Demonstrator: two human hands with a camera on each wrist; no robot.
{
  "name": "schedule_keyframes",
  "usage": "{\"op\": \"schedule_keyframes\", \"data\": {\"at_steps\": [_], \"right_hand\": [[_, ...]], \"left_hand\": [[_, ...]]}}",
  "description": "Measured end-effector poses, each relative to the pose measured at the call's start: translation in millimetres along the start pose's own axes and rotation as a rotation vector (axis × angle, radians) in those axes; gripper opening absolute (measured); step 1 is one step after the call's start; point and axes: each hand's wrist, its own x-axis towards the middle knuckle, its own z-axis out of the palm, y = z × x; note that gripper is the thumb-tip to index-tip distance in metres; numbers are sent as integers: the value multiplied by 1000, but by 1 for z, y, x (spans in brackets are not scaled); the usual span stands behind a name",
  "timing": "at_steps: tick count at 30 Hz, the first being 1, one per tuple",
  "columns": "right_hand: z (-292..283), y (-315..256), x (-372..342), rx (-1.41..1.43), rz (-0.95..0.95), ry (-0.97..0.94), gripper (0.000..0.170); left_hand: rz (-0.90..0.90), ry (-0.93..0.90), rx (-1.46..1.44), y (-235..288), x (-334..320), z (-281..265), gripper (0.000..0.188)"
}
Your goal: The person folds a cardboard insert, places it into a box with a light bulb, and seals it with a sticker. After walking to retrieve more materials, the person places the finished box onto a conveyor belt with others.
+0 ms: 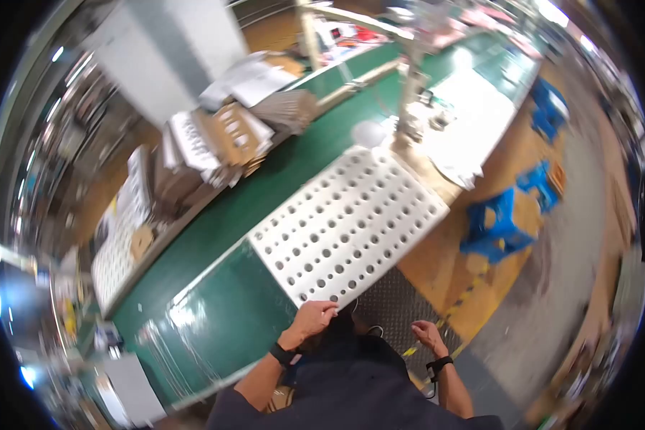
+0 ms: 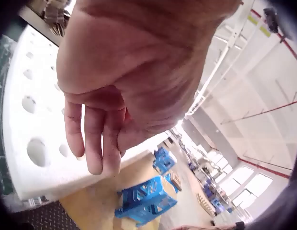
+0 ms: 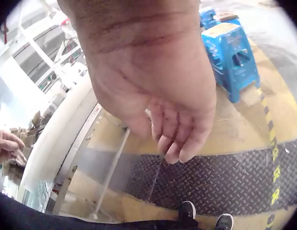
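Observation:
A thick white board (image 1: 337, 223) with rows of round holes lies on the green worktop, its near corner at the person's body. My left hand (image 1: 312, 319) is right at that corner, overlapping its edge in the head view. From the left wrist, the fingers (image 2: 93, 139) hang loosely bent in front of the board, with nothing seen in them. Out to the right, clear of the board, my right hand (image 1: 428, 335) hangs over the floor. Its fingers (image 3: 179, 136) are loosely curled and empty in the right wrist view.
Stacked cardboard and paper sheets (image 1: 226, 136) line the far side of the green worktop (image 1: 215, 301). Blue stools (image 1: 505, 222) stand on the floor to the right. A metal post (image 1: 411, 93) rises beyond the board. Dark tread plate (image 3: 225, 177) covers the floor by the feet.

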Motion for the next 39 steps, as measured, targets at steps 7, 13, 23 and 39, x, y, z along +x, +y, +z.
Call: {"op": "schedule_keyframes", "data": {"at_steps": [7,13,23,39], "right_hand": [[-56,-106,70,-81,-316,-106,34],[-40,-186,92,-274,-406,-378,30],[52,-229,88,-325,-411,-836,30],[163,-254,106,-463,-299,-583,32]], "left_hand": [[-307,567,0,-6,-87,-26,23],[-643,906,-8,-26,-224,57,20],[-777,1145,-218,-29,-289,140,30],[-805,1224,248,-264,-348,-127,34]]}}
